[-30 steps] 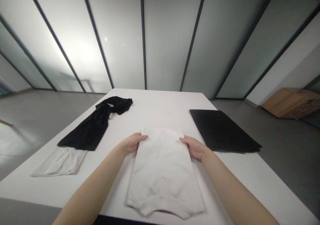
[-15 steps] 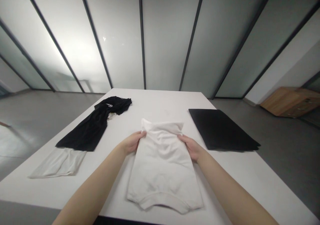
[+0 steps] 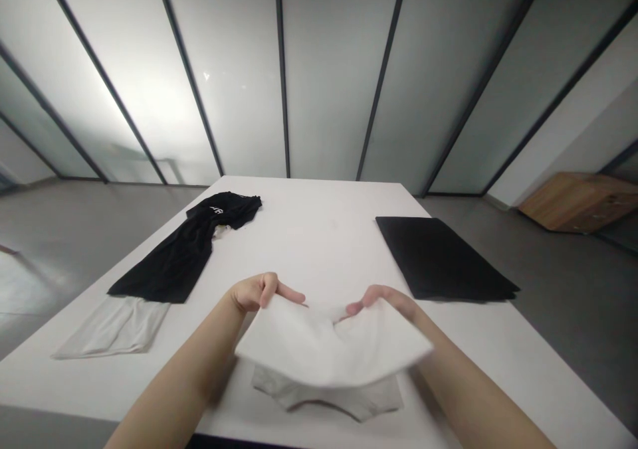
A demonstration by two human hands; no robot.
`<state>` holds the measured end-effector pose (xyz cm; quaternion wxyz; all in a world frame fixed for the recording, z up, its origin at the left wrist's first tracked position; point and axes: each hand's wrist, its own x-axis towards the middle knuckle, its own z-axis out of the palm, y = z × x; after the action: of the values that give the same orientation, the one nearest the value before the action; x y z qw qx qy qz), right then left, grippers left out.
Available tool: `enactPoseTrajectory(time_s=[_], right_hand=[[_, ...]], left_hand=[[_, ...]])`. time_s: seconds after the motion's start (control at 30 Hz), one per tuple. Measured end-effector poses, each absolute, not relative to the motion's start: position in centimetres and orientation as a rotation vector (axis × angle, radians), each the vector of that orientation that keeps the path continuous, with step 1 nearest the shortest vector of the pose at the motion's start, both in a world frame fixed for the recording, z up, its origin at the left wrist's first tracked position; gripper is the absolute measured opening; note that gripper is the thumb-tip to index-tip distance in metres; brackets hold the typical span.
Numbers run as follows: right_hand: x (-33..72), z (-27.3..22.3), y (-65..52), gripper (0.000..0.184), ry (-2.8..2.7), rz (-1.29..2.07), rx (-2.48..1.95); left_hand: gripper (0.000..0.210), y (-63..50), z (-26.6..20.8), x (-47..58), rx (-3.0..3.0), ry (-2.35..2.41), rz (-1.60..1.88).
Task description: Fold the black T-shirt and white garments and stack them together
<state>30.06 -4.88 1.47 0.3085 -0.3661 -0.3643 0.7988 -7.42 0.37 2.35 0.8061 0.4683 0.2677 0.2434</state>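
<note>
The white garment [image 3: 323, 356] has folded nearward, left hand [image 3: 255, 292] and right hand [image 3: 391, 297] (fingers curled) gripping it.

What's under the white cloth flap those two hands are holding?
More white cloth peeks out below the flap, with a curved near edge, on the white table. Whatever lies farther back beneath it is covered, so I can't tell.

seemingly an office, dark-framed frosted glass partition [image 3: 329, 70], grey floor [image 3: 563, 283], white table [image 3: 319, 236], wooden cabinet [image 3: 568, 203]
</note>
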Motion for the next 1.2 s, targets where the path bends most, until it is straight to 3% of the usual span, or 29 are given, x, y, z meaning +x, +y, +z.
enactPoseTrajectory(time_s=[0.07, 0.17, 0.57, 0.93, 1.07, 1.2], right_hand=[[29.6, 1.9, -4.8, 0.03, -0.948, 2.08, -0.959], [28.2, 2.5, -3.5, 0.042, -0.868, 1.951, -0.978], [27.7, 2.2, -1.9, 0.057, -0.635, 2.021, -1.081], [27.5, 1.3, -1.9, 0.044, -0.682, 2.279, -1.005], [28.0, 1.2, -2.6, 0.043, -0.645, 2.07, -0.929], [28.4, 1.6, -4.3, 0.032, -0.662, 2.226, -0.874]], left_hand=[[0.047, 0.4, 2.5, -6.8, 0.965, 0.562, 0.565], [0.03, 1.3, 2.5, -4.9, 0.845, 0.726, 0.729], [0.045, 2.7, 1.6, -4.6, 0.629, 0.89, 0.714], [0.029, 1.7, 2.0, -4.0, 0.509, 0.861, 0.527], [0.037, 1.7, 2.3, -5.2, 0.668, 0.777, 0.687], [0.046, 0.3, 3.3, -6.9, 0.758, 0.623, 0.398]])
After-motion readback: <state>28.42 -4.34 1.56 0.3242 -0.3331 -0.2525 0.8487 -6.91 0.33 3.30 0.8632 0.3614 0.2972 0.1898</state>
